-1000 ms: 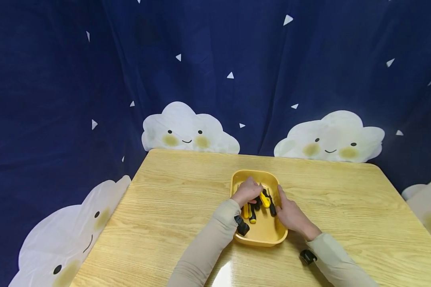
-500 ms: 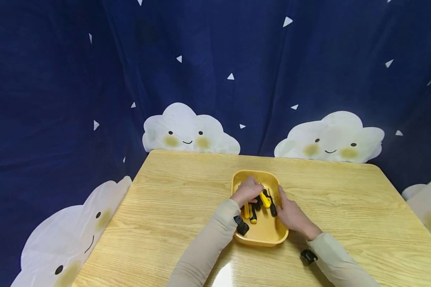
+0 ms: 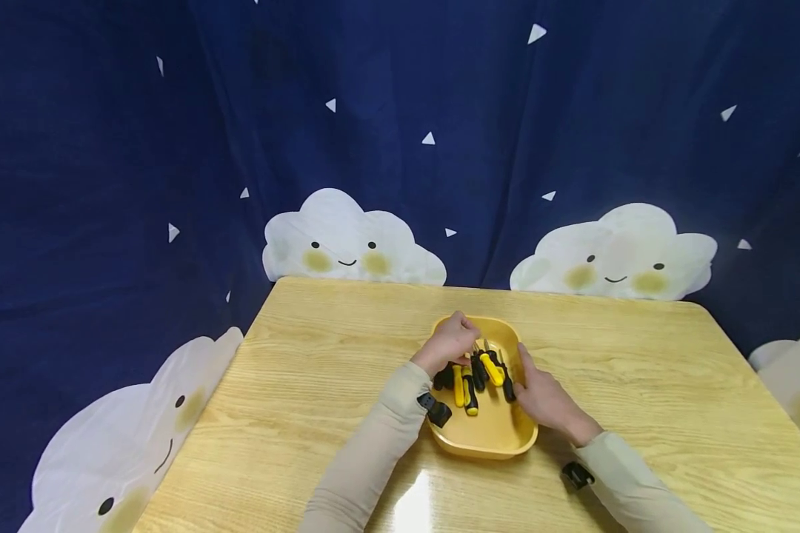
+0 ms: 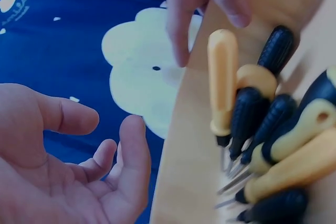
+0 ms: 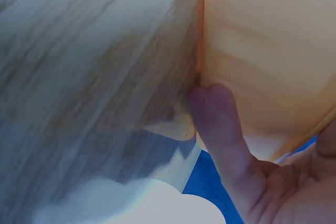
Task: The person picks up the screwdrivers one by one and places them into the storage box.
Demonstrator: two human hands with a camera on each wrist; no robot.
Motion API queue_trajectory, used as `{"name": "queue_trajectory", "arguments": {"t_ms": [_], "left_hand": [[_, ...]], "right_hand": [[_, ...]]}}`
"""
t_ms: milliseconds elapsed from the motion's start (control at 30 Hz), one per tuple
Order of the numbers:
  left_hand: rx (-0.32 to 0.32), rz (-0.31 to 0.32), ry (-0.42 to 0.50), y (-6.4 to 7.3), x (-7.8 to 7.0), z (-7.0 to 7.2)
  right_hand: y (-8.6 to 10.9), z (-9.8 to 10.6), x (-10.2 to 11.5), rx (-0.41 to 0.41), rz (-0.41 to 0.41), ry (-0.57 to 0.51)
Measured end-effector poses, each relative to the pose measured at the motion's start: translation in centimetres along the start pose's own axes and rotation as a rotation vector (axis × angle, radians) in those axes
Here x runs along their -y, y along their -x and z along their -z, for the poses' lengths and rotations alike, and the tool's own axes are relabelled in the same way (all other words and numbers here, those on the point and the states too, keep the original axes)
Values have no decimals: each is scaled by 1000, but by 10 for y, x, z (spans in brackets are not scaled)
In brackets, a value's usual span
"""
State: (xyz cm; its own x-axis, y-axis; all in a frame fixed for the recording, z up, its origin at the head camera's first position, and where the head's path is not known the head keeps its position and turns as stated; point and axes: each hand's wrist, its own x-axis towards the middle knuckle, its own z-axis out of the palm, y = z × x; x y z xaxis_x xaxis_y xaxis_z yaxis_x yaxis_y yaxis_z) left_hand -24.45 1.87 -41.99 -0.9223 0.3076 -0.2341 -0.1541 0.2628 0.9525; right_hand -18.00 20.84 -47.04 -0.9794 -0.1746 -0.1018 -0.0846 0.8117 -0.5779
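Note:
A yellow plastic tub (image 3: 490, 440) stands on the table, with several screwdrivers (image 3: 492, 369) inside. Their handles are yellow, black, or black with yellow, and their metal shafts point toward the far end. Over the tub's far-left rim is my left hand (image 3: 450, 344). In the left wrist view, its fingers (image 4: 134, 166) and thumb are loosely bent, with nothing between them. My right hand (image 3: 543, 400) holds the tub's right wall, thumb inside the rim and fingers along the outside. The right wrist view shows a digit (image 5: 218, 119) pressed to the tub's side.
The wooden table (image 3: 333, 355) extends on both sides of the tub. Behind it hangs a dark blue curtain (image 3: 387, 89) with white cloud faces and small triangles. Black wrist cameras (image 3: 435, 409) sit on both of my wrists, near the sleeves.
My left hand has lifted back from among the screwdrivers and moved left to the tub's rim, uncovering more handles. The right hand keeps its hold on the tub.

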Motion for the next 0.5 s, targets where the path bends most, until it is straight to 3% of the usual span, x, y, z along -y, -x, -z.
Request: {"name": "queue_trajectory", "arguments": {"t_ms": [300,500], "left_hand": [[8,-30,-97,16,-8,31],[-29,-80,-304,29,-5,56]], "right_hand": [[-2,11,0,13,-7,19],[-1,18,0,-10,0,54]]}}
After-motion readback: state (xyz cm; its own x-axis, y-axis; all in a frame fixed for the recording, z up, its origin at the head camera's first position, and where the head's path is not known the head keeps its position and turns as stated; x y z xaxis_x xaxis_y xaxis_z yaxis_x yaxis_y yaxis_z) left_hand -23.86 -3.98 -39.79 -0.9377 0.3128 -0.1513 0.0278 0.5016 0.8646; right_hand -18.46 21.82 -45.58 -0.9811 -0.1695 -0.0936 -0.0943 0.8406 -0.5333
